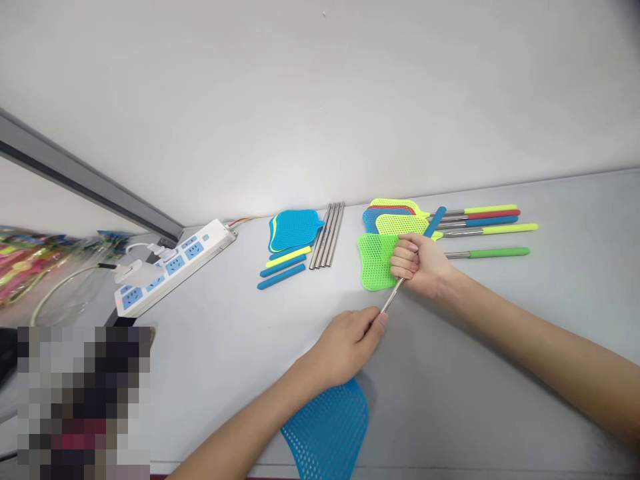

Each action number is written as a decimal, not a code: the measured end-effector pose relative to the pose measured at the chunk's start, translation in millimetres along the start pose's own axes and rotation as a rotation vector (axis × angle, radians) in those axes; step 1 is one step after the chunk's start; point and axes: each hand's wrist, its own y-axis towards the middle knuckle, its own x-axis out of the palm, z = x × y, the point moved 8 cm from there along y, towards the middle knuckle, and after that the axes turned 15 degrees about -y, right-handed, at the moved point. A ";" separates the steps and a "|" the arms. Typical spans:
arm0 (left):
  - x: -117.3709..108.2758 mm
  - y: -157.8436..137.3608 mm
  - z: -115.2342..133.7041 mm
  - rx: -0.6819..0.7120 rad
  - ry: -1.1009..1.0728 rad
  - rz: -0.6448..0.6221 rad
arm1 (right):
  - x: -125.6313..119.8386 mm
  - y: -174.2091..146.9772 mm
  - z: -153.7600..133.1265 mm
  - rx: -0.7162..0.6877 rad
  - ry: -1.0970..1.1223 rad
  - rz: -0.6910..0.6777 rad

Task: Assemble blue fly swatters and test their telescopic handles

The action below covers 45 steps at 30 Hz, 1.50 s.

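Observation:
A blue fly swatter (333,430) slants across the front of the table, its perforated head toward me. My left hand (347,343) is closed round the lower part of its metal rod (393,295). Farther up, my right hand (420,265) wraps the blue handle (437,222), whose end sticks out above the fist. Beneath and behind that hand lies a green fly swatter (376,261), partly covered by it. Several more assembled swatters in yellow, red and blue lie just beyond, such as the yellow swatter (400,227), handles pointing right.
At the back middle lie stacked blue swatter heads (296,230), several metal rods (327,237) and loose handles (281,277). A white power strip (175,267) with plugs and cables stands at left. Plastic-wrapped colourful items (30,270) are at the far left. A wall (320,100) bounds the back.

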 end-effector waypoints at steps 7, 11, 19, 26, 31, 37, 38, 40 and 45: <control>-0.1 0.3 0.2 -0.001 0.001 -0.006 | -0.5 0.2 -0.2 -0.007 0.002 -0.005; -0.1 0.2 -0.3 -0.002 0.000 -0.001 | 0.3 -0.2 -0.5 -0.007 0.000 -0.006; 0.0 0.3 0.1 0.010 -0.002 0.002 | 0.9 -1.3 -0.7 -0.014 -0.007 0.004; 0.5 0.5 -0.5 -0.012 -0.022 -0.010 | 0.8 -0.4 0.1 -0.011 -0.008 -0.007; 0.0 0.6 0.6 -0.012 -0.023 -0.010 | 1.3 -0.6 0.2 -0.017 -0.014 -0.009; 0.6 0.8 0.8 -0.012 -0.008 -0.016 | 2.1 -0.6 0.0 -0.031 -0.015 -0.021; 0.5 0.8 0.8 -0.011 -0.007 -0.013 | 2.0 -0.6 0.0 -0.034 -0.016 -0.022; 0.4 0.8 0.9 -0.008 -0.006 -0.008 | 1.9 -0.4 0.0 -0.037 -0.018 -0.024; 1.1 1.0 0.1 -0.003 -0.005 -0.013 | 2.5 -0.1 -0.1 -0.049 -0.015 -0.034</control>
